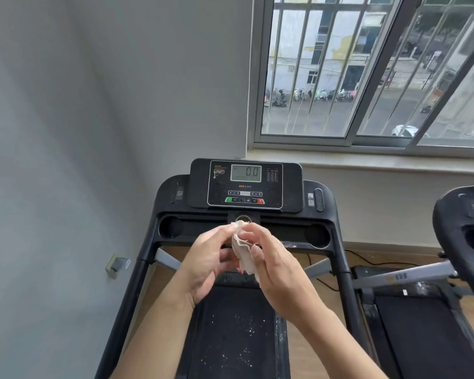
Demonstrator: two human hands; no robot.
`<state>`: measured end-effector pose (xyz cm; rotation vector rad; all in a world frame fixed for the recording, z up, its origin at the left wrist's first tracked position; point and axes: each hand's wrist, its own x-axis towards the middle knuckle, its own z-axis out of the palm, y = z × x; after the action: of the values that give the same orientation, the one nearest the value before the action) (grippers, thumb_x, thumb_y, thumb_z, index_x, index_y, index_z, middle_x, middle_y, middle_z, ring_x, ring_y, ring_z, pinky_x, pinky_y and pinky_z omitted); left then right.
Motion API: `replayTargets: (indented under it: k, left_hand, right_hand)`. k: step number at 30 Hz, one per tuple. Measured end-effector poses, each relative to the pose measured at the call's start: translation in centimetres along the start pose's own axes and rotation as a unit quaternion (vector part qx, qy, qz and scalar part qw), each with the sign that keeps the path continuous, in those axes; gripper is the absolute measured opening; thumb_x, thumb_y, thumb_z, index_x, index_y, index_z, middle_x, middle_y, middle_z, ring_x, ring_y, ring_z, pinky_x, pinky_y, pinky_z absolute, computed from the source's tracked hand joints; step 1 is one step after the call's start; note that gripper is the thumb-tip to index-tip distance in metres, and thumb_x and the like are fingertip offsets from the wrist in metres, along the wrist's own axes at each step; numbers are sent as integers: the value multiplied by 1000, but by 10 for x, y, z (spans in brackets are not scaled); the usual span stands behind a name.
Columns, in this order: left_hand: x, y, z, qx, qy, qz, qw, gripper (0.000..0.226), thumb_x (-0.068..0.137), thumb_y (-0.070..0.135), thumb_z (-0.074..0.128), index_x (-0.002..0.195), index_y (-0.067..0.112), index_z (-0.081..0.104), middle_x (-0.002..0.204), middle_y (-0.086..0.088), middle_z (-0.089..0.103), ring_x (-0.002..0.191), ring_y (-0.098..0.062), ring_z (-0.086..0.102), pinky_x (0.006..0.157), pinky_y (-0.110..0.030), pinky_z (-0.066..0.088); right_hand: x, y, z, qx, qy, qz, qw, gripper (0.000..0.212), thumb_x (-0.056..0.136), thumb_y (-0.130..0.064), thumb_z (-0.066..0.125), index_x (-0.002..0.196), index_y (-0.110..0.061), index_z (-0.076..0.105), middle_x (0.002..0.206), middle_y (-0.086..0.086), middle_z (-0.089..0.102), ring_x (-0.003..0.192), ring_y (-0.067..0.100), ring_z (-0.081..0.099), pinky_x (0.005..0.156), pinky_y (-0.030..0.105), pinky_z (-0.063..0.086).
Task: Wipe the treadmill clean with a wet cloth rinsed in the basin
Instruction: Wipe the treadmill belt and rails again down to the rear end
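Cloth [242,248]: small, pale, crumpled. It is held in the air just below the console [245,184] of the treadmill [337,231], over the front end of the belt [236,332]. It is gripped from both sides. Its upper edge is pinched by the left hand [208,258], fingers [219,235] closed together on the fabric. Its lower fold is clamped between the thumb and curled fingers of the right hand [279,266]. Wetness cannot be judged; no basin is in view.

Step judged: the cloth is being gathered into a pad before wiping.

Method notes:
- A flat, clean face should be turned outward and loose corners tucked in, so that nothing drags across the buttons.
- Excess water should be kept off the display.
- The console is best wiped first and the belt last, since white specks are scattered on the belt well below the console.

Surroundings: a second treadmill [463,242] is seen to the right of the console, and a barred window [367,69] above it.
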<state>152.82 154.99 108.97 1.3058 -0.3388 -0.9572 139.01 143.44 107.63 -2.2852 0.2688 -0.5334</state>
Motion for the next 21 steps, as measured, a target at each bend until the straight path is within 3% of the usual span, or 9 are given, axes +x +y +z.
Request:
replayTargets:
  k: [3, 6, 7, 9, 11, 13, 15, 17, 21]
  left_hand:
    - [-4, -5, 6, 10, 31, 37, 999, 31, 96, 31, 72, 122, 15, 74, 115, -20, 75, 94, -29, 72, 70, -37, 61]
    - [-9, -9, 9, 8, 15, 53, 998, 46, 87, 29, 84, 129, 17, 70, 124, -12, 74, 116, -36, 70, 94, -55, 59]
    - [-11, -9, 12, 2, 8, 53, 999, 46, 88, 23, 83, 131, 17, 68, 127, -11, 73, 120, -37, 68, 101, -59, 55]
    - [-14, -9, 18, -27, 2, 52, 998, 43, 92, 10, 76, 133, 14, 66, 128, -12, 72, 122, -37, 67, 102, -57, 54]
    - [-17, -9, 23, -77, -16, 45, 996, 41, 94, 5, 69, 134, 11, 65, 129, -15, 71, 118, -37, 69, 95, -50, 58]
    - [-18, -10, 22, -121, -38, 37, 991, 41, 94, 2, 66, 135, 9, 63, 130, -18, 70, 117, -36, 69, 92, -45, 60]
    - [-18, -13, 17, -108, -34, 33, 993, 41, 96, 2, 64, 135, 10, 62, 130, -17, 70, 118, -36, 68, 94, -48, 59]
    - [-17, -22, 7, -27, -1, 36, 999, 37, 98, 4, 63, 134, 15, 62, 127, -10, 72, 118, -33, 69, 94, -52, 59]
    - [-13, -53, -11, 112, 89, 30, 989, 36, 96, 8, 69, 125, 28, 60, 122, 4, 73, 116, -20, 70, 97, -51, 59]
  right_hand:
    - [-4, -9, -10, 166, 5, 15, 986, 36, 115, -10, 37, 143, -28, 51, 135, -12, 70, 127, 11, 65, 100, 30, 54]
    - [-4, -2, -14, 392, 114, 106, 907, 34, 112, 4, 33, 123, -5, 63, 113, 17, 78, 106, 37, 74, 85, 44, 60]
    - [-4, 3, -13, 430, 160, 143, 877, 30, 110, 3, 37, 118, -2, 65, 108, 22, 77, 104, 42, 72, 84, 44, 59]
    - [-5, 13, -10, 407, 229, 211, 859, 20, 108, -9, 51, 117, -8, 68, 112, 18, 76, 112, 42, 69, 90, 46, 56]
    - [-8, 18, -6, 451, 167, 274, 833, 31, 105, -35, 58, 127, -16, 69, 122, 13, 75, 118, 37, 69, 95, 46, 57]
    - [-13, 15, -3, 570, 30, 337, 748, 52, 105, -52, 50, 135, -15, 70, 130, 13, 73, 115, 30, 71, 99, 44, 54]
    - [-18, 16, 0, 632, -3, 361, 685, 52, 104, -51, 55, 134, -11, 72, 129, 14, 72, 105, 26, 71, 94, 40, 54]
    - [-18, 21, 2, 620, 20, 343, 705, 36, 103, -35, 60, 124, -11, 77, 124, 19, 73, 98, 29, 73, 81, 38, 59]
    - [-16, 29, 5, 435, 84, 287, 849, 19, 105, -26, 62, 114, -20, 79, 114, 26, 74, 99, 39, 71, 82, 55, 54]
